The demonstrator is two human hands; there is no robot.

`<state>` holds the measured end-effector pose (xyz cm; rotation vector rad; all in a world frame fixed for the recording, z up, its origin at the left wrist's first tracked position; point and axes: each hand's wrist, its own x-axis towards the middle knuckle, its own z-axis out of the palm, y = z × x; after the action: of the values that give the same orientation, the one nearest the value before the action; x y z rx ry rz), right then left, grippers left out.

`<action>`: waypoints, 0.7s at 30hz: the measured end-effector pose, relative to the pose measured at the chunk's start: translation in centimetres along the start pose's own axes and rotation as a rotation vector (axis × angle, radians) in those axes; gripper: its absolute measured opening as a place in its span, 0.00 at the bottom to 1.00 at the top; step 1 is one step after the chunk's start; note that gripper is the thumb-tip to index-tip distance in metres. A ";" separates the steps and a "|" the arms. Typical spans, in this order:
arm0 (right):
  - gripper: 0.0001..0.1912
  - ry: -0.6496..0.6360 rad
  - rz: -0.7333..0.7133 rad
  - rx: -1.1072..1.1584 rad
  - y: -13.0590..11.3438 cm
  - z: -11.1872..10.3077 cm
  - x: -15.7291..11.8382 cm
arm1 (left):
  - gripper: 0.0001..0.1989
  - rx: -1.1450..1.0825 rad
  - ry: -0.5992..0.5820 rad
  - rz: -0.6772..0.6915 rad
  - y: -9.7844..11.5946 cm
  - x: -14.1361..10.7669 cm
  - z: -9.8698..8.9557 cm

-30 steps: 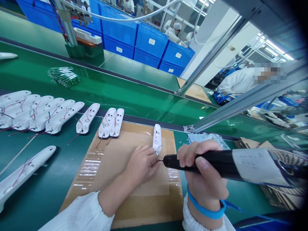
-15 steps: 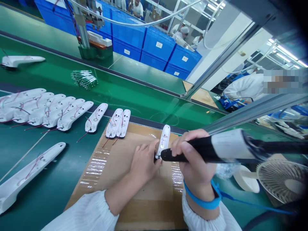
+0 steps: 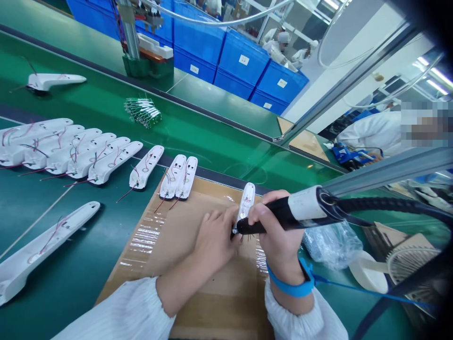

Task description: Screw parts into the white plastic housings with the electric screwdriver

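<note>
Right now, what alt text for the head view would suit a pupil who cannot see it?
The right hand holds a black tool, its tip at the near end of a white part that the left hand holds over cardboard. Similar parts with thin wires lie to the left.

Twelve white housings (image 3: pixel 146 168) — one black tool (image 3: pixel 278 215) — one wristband (image 3: pixel 292 287)

No wording, brand or number can be read. Small white rectangular labels (image 3: pixel 243 60) are affixed to the fronts of the stacked blue plastic bins (image 3: pixel 203 45); their dark marks are too small to be deciphered. A white wrap-around label (image 3: pixel 303 203) is carried by the black cylindrical hand tool (image 3: pixel 281 212); any print is blurred.
</note>
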<state>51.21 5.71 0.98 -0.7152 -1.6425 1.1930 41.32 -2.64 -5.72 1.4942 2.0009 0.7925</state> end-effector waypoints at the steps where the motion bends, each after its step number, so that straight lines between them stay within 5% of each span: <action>1: 0.09 -0.003 0.005 0.007 0.1 0.0 0.1 | 0.25 0.003 -0.001 -0.003 0.0 0.0 0.0; 21: 0.11 -0.081 0.121 0.038 0.9 0.6 1.0 | 0.24 -0.017 0.010 -0.052 -0.2 -0.2 0.2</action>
<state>50.25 6.66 0.42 -0.7601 -1.6572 1.3520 41.35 -2.84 -5.99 1.4257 2.0274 0.7949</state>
